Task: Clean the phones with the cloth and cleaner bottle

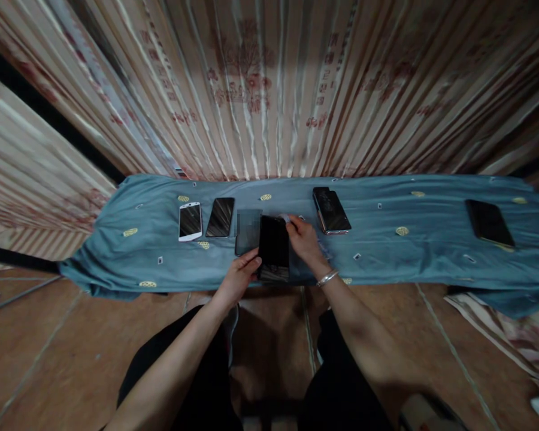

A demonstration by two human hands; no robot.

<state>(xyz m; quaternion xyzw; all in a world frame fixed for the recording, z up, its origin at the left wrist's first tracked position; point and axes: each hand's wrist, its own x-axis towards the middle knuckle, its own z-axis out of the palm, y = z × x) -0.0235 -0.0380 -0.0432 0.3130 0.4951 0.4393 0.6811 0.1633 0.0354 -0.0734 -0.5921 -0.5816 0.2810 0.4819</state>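
Observation:
A black smartphone is held upright on its long side, its dark screen facing me. My left hand is closed on its lower left edge, the thumb lying over the front. At the upper right corner, my right hand pinches a small pale piece that looks like cloth and touches the phone's top edge. Most of that piece is hidden by the fingers. Just behind and left of the held phone lies another dark phone, partly blurred out by a pixelated patch.
A blue patterned cloth covers the long narrow bench. On the left lie a white phone and a dark phone. Stacked phones sit right of my hands; a black device lies far right. Curtains hang behind.

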